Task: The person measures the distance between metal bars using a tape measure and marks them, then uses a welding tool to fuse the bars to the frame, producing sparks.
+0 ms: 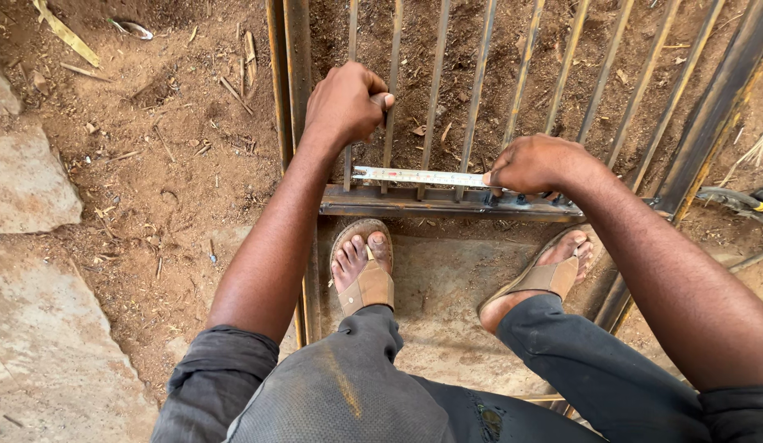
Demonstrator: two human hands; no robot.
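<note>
Tape [418,175] lies stretched flat across the bars [435,98] of a rusty metal grille [447,203] lying on the dirt, just above its bottom rail. Left hand [344,102] is closed in a fist round one thin bar near the tape's free end, thumb tucked against it. Right hand [533,164] is curled, fingertips pinching and pressing the other end of the tape down by the rail.

To measure this well I'd say keep the tape square to the bars, pulled tight with no sag, and read it from straight above, which the view more or less does.

Both arms reach down and forward, left nearly straight, right bent in from the side. Person squats over the grille, sandalled feet [363,262] on a flat slab just behind the rail
</note>
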